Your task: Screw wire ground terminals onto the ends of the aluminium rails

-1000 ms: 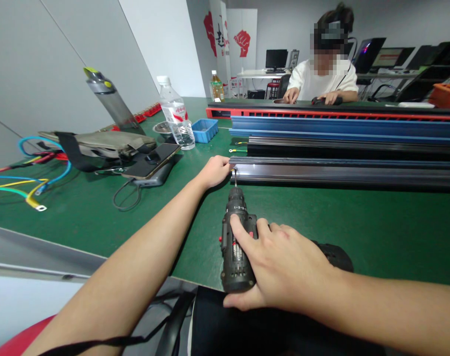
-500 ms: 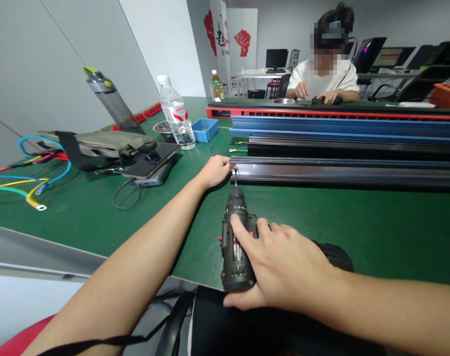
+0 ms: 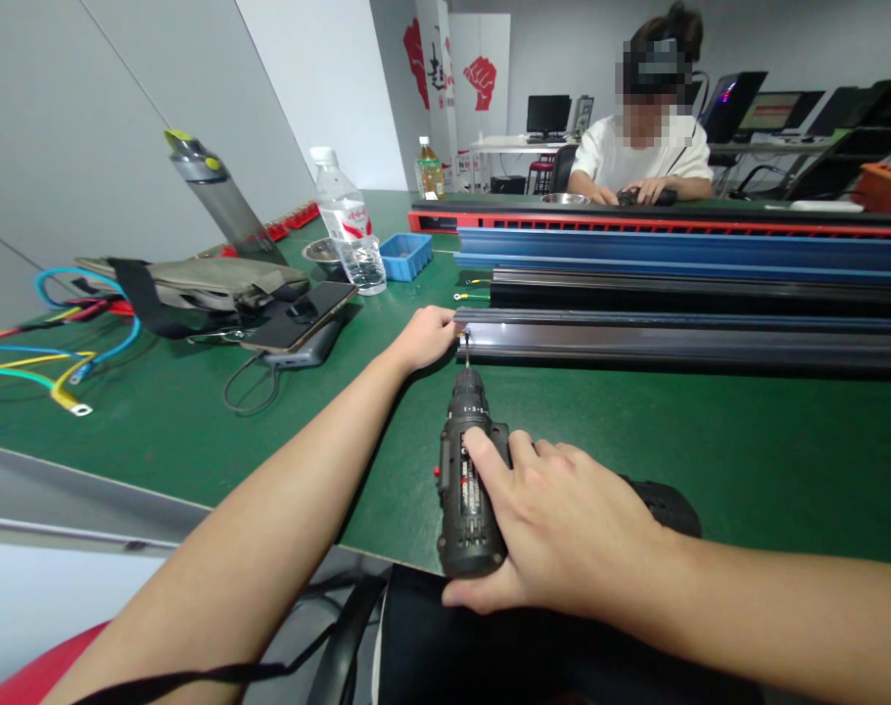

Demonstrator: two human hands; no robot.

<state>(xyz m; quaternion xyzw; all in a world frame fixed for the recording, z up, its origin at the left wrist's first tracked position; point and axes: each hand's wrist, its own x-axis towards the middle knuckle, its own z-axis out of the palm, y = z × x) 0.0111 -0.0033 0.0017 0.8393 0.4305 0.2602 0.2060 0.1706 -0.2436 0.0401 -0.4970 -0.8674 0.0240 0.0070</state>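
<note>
Head view: the right hand [image 3: 570,509] has its fingers clamped around a black cordless drill [image 3: 464,509] that lies on its side, one finger along the body and the thumb by the rear end. Its thin metal bit [image 3: 467,351] points away, the tip at the left end of a long, glossy dark-grey metal profile [image 3: 636,341] lying across the green surface [image 3: 387,490]. The left hand [image 3: 425,338] is at that same end; its fingertips are partly hidden, so I cannot tell whether the fingers pinch the profile or only press on it. The drill is probably the dense, stiff one, with much of its weight likely in the motor body and the black battery base [image 3: 664,507]; the handle between them should give the surest hold, clear of the chuck. The profile looks rigid but long, so a grip at one end alone would let it swing, and its smooth face may slip. Lifting it would call for hands spread apart, fingers wary of cut edges. The slender bit seems easiest to bend or snap.
</note>
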